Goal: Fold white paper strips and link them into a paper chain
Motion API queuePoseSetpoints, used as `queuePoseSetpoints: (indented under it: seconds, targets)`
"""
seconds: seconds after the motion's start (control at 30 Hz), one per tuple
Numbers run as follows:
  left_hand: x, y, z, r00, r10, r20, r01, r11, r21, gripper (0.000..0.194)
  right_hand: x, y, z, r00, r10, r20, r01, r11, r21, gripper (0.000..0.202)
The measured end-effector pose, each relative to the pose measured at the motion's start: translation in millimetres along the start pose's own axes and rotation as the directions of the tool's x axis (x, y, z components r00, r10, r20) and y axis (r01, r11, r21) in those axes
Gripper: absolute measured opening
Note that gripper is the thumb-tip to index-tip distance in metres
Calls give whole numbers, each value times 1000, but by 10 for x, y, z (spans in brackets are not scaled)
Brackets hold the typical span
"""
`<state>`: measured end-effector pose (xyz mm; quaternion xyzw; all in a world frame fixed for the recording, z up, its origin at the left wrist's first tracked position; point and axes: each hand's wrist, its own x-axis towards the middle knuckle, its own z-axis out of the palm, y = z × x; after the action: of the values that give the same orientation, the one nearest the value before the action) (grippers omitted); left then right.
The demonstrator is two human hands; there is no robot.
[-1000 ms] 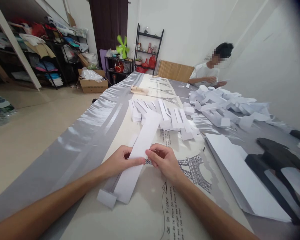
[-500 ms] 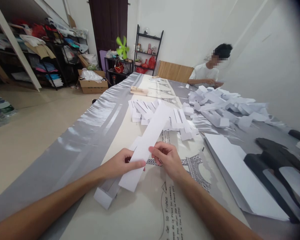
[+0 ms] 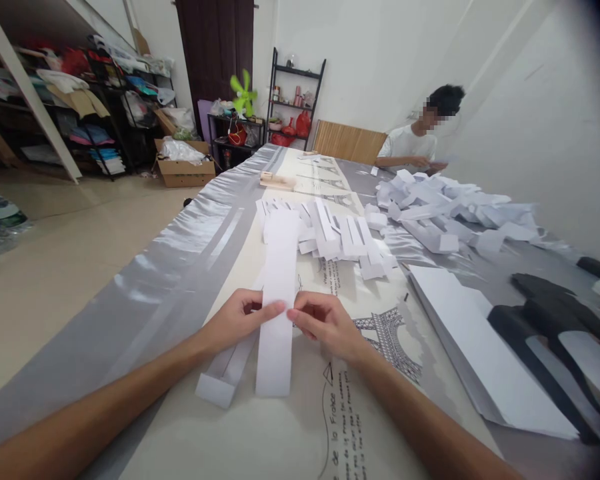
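A long white paper strip [image 3: 276, 267] stands nearly upright in view above the table. My left hand [image 3: 247, 317] is closed on its left side, thumb across the front and fingers behind. At its right edge, my right hand [image 3: 325, 323] pinches the paper between thumb and fingers. Beneath my left hand, a folded paper strip [image 3: 219, 387] with a turned-up end slants toward me; whether the hand also grips it I cannot tell. Just beyond lies a pile of folded paper strips [image 3: 353, 237] on the printed tablecloth [image 3: 380, 420].
A large heap of white paper pieces [image 3: 450, 203] lies at the back right, near a seated person [image 3: 413, 143] handling paper. A stack of white sheets [image 3: 485, 347] and a black object [image 3: 545, 320] are on the right. A wooden piece [image 3: 275, 180] lies farther back.
The paper strip has turned from leaning right to nearly straight, its far end swinging left. My right hand has shifted slightly left and down along its edge.
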<state>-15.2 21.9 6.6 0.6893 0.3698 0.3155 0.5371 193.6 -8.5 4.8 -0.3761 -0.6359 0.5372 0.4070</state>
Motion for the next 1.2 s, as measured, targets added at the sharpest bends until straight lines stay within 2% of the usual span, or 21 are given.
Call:
queuePoseSetpoints:
  seconds: [0.13, 0.27, 0.37, 0.53, 0.7, 0.8, 0.9, 1.1, 1.2]
  targets:
    - [3, 7, -27, 988, -42, -147, 24, 992, -124, 38, -11, -15, 8, 987, 94, 130, -90, 995, -40, 30]
    - [11, -28, -38, 970, -107, -220, 49, 966, -255, 35, -6, 23, 30, 989, 103, 107, -105, 994, 12, 29]
    - [15, -35, -32, 966, -142, -216, 64, 940, -334, 34, -1, 39, 43, 997, 67, 46, -68, 998, 6, 28]
    - [-21, -16, 8, 960, -182, -214, 126, 959, -252, 34, -11, 7, 65, 994, 55, 93, -53, 998, -20, 25]
    - [-52, 2, 70, 966, -168, -196, 117, 962, -246, 30, -3, -2, 93, 998, 54, 20, -53, 998, -17, 25]
    - [-39, -3, 71, 958, -161, -238, 94, 959, -267, 29, 7, 12, 101, 999, 54, -2, -54, 999, -11, 27]
    - [-12, -19, 42, 939, -174, -296, 60, 932, -357, 30, 9, 17, 88, 998, 61, 11, -61, 998, 6, 27]
    - [28, -53, -13, 935, -162, -317, 7, 899, -439, 25, 19, 4, 38, 997, 79, 23, -80, 997, 18, 26]
    - [57, -67, -43, 898, -221, -380, 0, 865, -502, 27, 25, 4, 20, 995, 91, 39, -91, 996, 12, 26]
